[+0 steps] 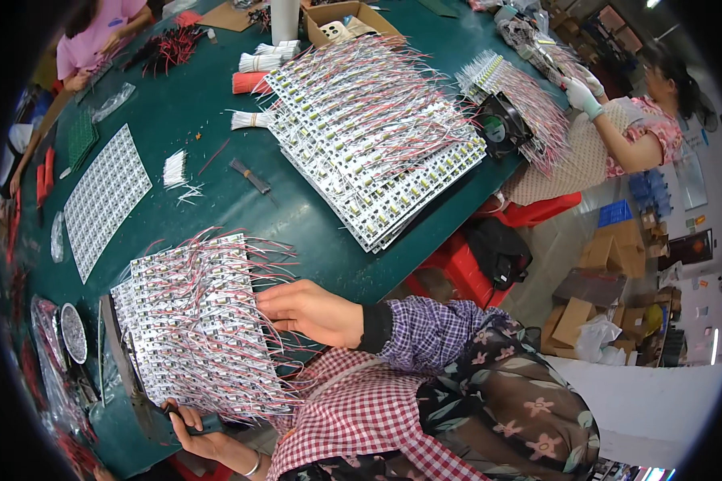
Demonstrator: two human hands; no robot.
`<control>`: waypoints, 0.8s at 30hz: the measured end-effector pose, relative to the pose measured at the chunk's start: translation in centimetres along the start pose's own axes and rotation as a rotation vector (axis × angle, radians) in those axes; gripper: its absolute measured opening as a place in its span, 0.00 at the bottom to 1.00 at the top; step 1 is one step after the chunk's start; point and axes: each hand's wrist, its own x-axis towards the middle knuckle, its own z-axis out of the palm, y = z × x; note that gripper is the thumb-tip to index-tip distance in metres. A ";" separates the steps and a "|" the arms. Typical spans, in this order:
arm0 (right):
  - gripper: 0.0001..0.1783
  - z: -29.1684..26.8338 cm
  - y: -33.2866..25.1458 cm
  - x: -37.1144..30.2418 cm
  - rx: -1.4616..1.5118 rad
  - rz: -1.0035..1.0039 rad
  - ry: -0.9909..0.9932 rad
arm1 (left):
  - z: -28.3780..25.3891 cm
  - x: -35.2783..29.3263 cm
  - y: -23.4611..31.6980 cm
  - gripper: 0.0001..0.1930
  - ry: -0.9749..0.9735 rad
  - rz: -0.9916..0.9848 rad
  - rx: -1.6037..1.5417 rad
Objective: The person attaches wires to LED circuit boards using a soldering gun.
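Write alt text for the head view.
A person's right hand touches wired white circuit panels on a green table while the left hand grips a dark handle. Beyond are a larger wired stack and, at right, a gloved co-worker.

A long green table [313, 220] fills the middle of the room, with a white pole [285, 22] rising at its far side and red stools [463, 268] at its right edge. Beyond lie a grey floor [531, 226], a blue crate [615, 212] and piled cartons [615, 247]. A pale wall [710, 204] curves along the right, with a bright light strip [715, 345] lower down.
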 end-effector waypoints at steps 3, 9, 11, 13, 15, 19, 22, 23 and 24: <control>0.16 1.0 0.2 0.4 -0.088 -0.021 0.095 | -0.4 0.1 -0.4 0.13 -0.035 0.012 -0.009; 0.17 3.6 0.9 0.5 -0.022 0.022 -0.019 | -4.0 -1.1 3.3 0.14 -0.073 0.027 -0.046; 0.16 3.6 1.4 1.0 -0.153 -0.034 -0.063 | -14.3 0.7 8.0 0.19 -0.197 -0.023 -0.095; 0.14 3.6 2.7 2.4 -0.221 -0.078 -0.069 | -13.9 1.3 7.9 0.23 -0.311 -0.053 -0.130; 0.12 4.9 1.8 1.3 -0.285 -0.057 -0.047 | -13.3 1.7 7.8 0.28 -0.426 -0.083 -0.165; 0.12 4.0 2.5 2.3 -0.397 -0.092 -0.039 | -7.3 0.4 7.2 0.30 -0.343 0.039 -0.058; 0.12 4.9 -1.1 0.2 -0.242 -0.194 -0.037 | -1.0 -0.7 6.5 0.25 -0.095 0.215 0.093; 0.11 4.5 -1.9 0.3 -0.102 -0.283 -0.060 | -0.3 -0.4 5.7 0.25 -0.104 0.212 0.086; 0.11 4.5 -2.8 0.4 0.035 -0.366 -0.092 | 0.4 -0.1 5.4 0.25 -0.108 0.216 0.077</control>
